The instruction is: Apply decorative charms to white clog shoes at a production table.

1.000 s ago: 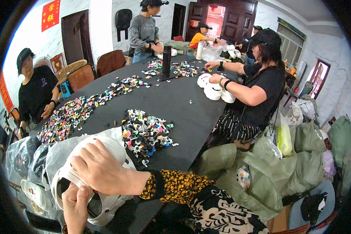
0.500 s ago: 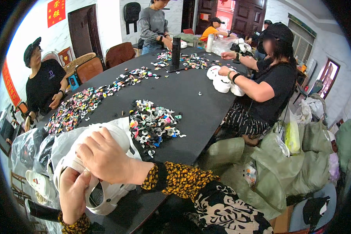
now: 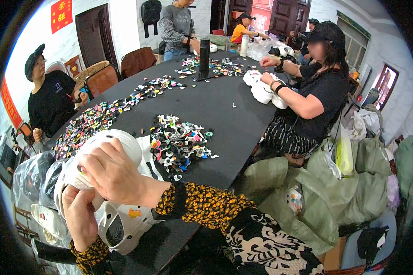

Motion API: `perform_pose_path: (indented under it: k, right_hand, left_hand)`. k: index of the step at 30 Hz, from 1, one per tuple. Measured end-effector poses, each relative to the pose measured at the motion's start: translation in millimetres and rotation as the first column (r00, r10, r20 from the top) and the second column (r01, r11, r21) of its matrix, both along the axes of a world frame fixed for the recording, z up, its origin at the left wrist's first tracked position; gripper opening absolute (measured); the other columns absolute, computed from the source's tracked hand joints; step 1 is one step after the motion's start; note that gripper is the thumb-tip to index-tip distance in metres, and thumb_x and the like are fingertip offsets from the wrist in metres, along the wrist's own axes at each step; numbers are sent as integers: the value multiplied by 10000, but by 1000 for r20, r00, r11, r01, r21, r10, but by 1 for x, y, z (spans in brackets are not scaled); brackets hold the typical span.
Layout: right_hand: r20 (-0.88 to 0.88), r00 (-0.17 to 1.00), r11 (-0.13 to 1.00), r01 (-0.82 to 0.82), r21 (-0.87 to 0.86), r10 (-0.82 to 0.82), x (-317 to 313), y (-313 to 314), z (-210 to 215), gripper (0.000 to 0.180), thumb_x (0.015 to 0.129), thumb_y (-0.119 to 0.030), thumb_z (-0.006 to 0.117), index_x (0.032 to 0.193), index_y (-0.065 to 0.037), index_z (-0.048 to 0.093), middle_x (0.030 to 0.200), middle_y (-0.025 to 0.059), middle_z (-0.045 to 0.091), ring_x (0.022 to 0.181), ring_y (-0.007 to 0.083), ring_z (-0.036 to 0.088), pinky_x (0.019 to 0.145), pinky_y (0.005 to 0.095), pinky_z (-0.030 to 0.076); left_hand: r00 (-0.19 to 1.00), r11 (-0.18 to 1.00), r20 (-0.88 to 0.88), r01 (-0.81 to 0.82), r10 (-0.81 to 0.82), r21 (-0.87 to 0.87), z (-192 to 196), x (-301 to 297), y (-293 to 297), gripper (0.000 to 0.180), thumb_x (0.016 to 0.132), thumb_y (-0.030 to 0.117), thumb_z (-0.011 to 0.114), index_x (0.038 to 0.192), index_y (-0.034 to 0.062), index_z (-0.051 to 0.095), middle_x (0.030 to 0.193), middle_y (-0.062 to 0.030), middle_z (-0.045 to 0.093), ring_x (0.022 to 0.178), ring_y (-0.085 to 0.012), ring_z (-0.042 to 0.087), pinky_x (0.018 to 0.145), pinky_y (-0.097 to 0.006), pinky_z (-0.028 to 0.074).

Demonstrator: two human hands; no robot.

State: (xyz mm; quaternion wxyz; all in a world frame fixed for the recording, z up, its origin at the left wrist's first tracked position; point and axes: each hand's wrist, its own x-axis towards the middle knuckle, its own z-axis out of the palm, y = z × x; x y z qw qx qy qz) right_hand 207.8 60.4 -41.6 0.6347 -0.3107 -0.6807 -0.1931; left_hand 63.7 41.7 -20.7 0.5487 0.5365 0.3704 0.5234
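Hands at the near edge of the black tabletop (image 3: pixel 225 114), both working one white clog shoe (image 3: pixel 119 146). The right hand (image 3: pixel 117 176) lies over the shoe's upper, its fingers curled and pressed down on the white surface; the sleeve is patterned in yellow and black. The left hand (image 3: pixel 80 215) comes up from below, its fingers pinched at the shoe's lower edge; whether a small piece sits between them cannot be told. A second white clog (image 3: pixel 124 224), bearing a small yellow charm, lies just beneath, touching the first. The step in hand appears to be the pressing of a decorative charm into the shoe's upper. The next move would probably call for a fresh piece from the pile of small coloured charms (image 3: pixel 179 144) just beyond the shoe, reached without loosening the hold.

Further along the tabletop, a long band of coloured charms (image 3: pixel 105 114) runs to the left, and a tall black bottle (image 3: pixel 203 58) stands upright. A seated person in black (image 3: pixel 307 96) handles white shoes (image 3: pixel 261 89) at the right edge; other people sit and stand beyond.
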Motion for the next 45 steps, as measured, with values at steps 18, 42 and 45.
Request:
perform_pose_path:
  k: [18,42,45]
  right_hand:
    - [75,972,871,-166,-462,225,0,22,-10,108,891,-65,533,993,-50,565,770,70,633,795,250,618,794,372,402]
    - [307,915,965,-243,-99,262,-1,29,-42,290,765,-1,610,1053,-11,579,953,103,632,832,277,581,764,398,434]
    - [305,919,968,-249,-41,249,-2,30,-43,318,767,-8,611,1081,-14,565,928,91,625,815,263,575,745,396,436]
  left_hand:
    - [948,946,288,210,-135,-248,-45,-29,40,188,760,-20,577,939,-44,629,861,-72,661,704,-131,622,635,-241,478]
    - [918,946,377,221,-121,-236,-51,-29,37,280,770,-88,538,1012,5,646,936,-78,680,796,-161,658,728,-297,537]
    - [925,938,357,228,-126,-260,-54,-30,39,278,756,-89,543,1000,-10,650,941,-75,676,789,-154,650,713,-270,516]
